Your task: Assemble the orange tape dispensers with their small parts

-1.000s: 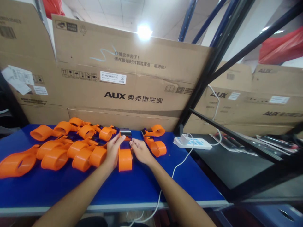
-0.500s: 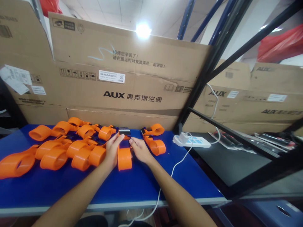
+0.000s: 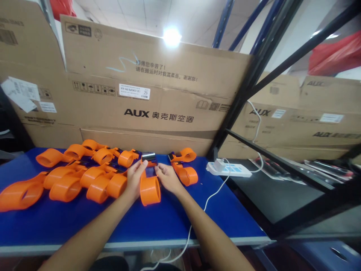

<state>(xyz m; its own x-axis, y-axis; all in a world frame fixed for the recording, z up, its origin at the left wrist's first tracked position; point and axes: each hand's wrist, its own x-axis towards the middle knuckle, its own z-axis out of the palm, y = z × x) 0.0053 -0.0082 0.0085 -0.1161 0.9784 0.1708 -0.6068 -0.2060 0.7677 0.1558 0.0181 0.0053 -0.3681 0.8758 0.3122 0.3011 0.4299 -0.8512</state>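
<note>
Between my hands is an orange tape dispenser (image 3: 150,190), its wide ring towards me and a dark, shiny roller-like part (image 3: 148,156) at its far end. My left hand (image 3: 135,178) grips its left side, with the thumb close to the dark part. From the right, my right hand (image 3: 167,177) has thumb and fingers pinched together at the far end; what exactly lies between those fingertips is hidden. Several similar orange dispensers (image 3: 65,188) lie in rows left of my left hand. Two more (image 3: 188,176) lie just beyond my right hand.
Everything lies on a blue tabletop (image 3: 222,214). A white power strip (image 3: 229,168) sits at its right edge, and a white cable (image 3: 208,199) runs down across the front edge. Large cardboard (image 3: 158,98) stands behind. A black rack post (image 3: 239,101) rises on the right.
The dispenser in my hands has turned slightly: its ring has swung a little to the right and its dark end tilts more. My hands stay nearly in place.
</note>
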